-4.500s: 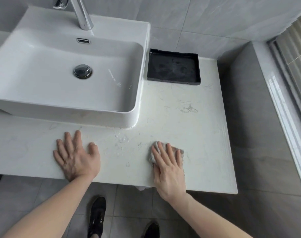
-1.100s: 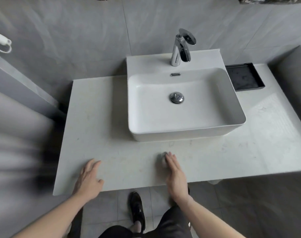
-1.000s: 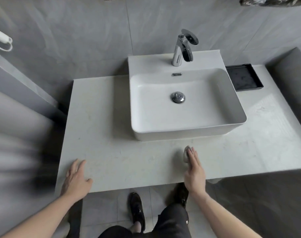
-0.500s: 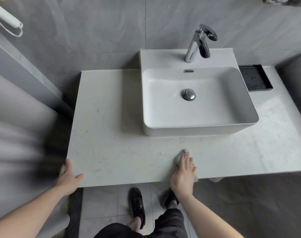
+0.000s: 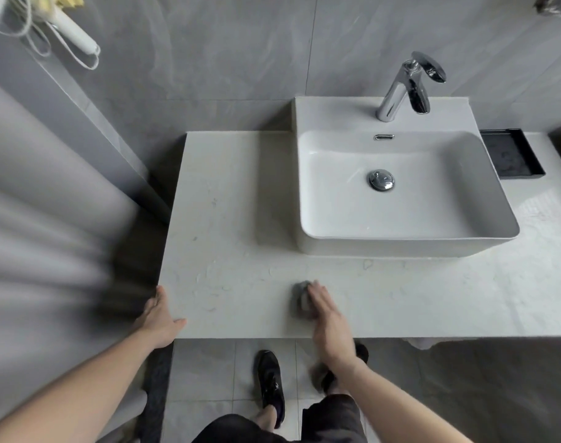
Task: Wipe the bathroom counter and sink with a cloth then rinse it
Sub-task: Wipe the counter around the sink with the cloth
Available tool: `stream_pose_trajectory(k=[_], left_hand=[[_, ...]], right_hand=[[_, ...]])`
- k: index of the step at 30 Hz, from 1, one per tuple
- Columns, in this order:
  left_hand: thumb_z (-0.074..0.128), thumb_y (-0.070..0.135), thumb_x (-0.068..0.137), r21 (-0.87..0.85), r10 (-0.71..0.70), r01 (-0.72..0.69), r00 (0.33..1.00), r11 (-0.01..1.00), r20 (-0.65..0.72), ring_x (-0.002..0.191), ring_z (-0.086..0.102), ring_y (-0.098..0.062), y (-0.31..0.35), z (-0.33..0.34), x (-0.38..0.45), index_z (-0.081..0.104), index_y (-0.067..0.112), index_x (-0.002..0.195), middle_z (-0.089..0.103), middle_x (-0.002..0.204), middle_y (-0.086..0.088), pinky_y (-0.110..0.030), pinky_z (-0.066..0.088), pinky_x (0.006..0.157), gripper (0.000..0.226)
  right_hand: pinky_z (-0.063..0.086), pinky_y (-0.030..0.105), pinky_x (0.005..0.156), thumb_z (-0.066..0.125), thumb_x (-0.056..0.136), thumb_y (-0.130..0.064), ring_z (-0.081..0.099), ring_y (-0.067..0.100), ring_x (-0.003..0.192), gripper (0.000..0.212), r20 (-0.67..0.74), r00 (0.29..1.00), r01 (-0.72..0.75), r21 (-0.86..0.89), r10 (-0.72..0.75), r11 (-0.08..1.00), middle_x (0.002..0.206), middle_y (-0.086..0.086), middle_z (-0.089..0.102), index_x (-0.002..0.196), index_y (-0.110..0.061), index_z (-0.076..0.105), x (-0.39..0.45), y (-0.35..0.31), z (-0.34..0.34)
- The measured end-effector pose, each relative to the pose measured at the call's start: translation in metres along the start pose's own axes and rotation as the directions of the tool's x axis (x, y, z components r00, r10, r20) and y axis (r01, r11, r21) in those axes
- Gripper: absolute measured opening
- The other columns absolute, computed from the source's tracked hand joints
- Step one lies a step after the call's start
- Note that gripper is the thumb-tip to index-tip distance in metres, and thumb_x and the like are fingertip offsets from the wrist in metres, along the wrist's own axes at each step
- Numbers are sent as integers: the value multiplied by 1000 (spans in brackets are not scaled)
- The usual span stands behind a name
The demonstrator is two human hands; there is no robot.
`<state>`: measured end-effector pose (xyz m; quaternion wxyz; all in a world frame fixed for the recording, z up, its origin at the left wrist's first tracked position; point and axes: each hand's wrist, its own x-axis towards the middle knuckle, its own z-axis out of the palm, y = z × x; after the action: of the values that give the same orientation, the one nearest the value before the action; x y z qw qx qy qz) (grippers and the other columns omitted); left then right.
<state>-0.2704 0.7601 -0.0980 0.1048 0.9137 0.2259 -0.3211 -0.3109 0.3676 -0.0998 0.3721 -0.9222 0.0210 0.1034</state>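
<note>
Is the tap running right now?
Off, as far as shows: no water stream falls from the faucet, and the sink basin looks dry around its drain.

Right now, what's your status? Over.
Right hand flat, pressing cloth on counter. Left hand braced at counter's corner. Sink not yet wiped. Nothing blocking.
</note>
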Motion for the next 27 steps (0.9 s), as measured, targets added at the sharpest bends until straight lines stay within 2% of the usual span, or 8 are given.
stream_pose_trajectory(k=[3,6,9,13,17,19,22,27], left_hand=[[68,50,87,-6,-5,5,1000,1000,-4,136,50,-37,-5,-1,-1,-11,21,161,26,161,-11,-42,45,106,112],[68,53,86,-20,-5,5,1000,1000,-4,130,54,-38,-7,0,-1,-11,25,161,28,157,-9,-41,48,102,112],[67,54,86,-29,-10,10,1000,1000,3,128,55,-38,-6,0,-3,-12,27,160,29,156,-8,-40,47,102,112],[68,52,87,-30,-32,32,999,999,5,128,55,-37,-1,-1,-4,-12,27,160,29,156,-8,-39,47,102,112],[69,49,86,-40,-64,64,998,997,9,128,55,-37,3,-1,-6,-12,26,161,30,156,-10,-39,47,104,113],[70,49,85,-34,-80,81,997,996,6,128,56,-35,5,-2,-7,-11,27,161,32,155,-10,-39,49,103,113],[70,50,84,-22,-111,111,994,994,6,128,56,-33,10,-5,-9,-9,27,161,34,156,-10,-38,50,102,112],[70,46,85,-28,-132,132,991,991,-3,125,59,-35,15,-7,-14,-4,28,160,35,155,-10,-37,51,99,107]], right_hand=[[21,27,126,40,75,22,24,12,156,95,-147,982,-131,-56,122,990,167,-9,30,159,-23,38,-8,45,-51],[28,43,125,42,85,18,24,21,157,83,-238,917,-355,-126,319,926,169,-4,27,159,-18,37,-14,88,-96],[22,45,127,41,91,11,15,29,159,78,-148,871,-490,-199,469,849,172,2,17,162,-15,26,-16,112,-109],[16,50,127,47,89,5,8,36,158,85,-104,841,-539,-256,531,803,173,10,6,164,-9,10,-14,100,-86],[10,48,128,46,77,12,0,36,159,101,-47,921,-381,-313,386,870,173,11,-4,164,-8,-2,-12,46,-36],[-3,41,129,42,73,16,-10,31,159,106,70,970,-204,-299,234,932,172,7,-13,164,-11,-8,-12,9,-9],[-9,38,128,41,77,15,-18,27,158,105,247,966,5,-314,76,949,170,2,-21,163,-15,-12,-9,-36,15],[6,16,124,37,78,13,3,9,159,97,244,970,33,-149,5,988,169,-18,3,165,-24,16,0,-19,-4]])
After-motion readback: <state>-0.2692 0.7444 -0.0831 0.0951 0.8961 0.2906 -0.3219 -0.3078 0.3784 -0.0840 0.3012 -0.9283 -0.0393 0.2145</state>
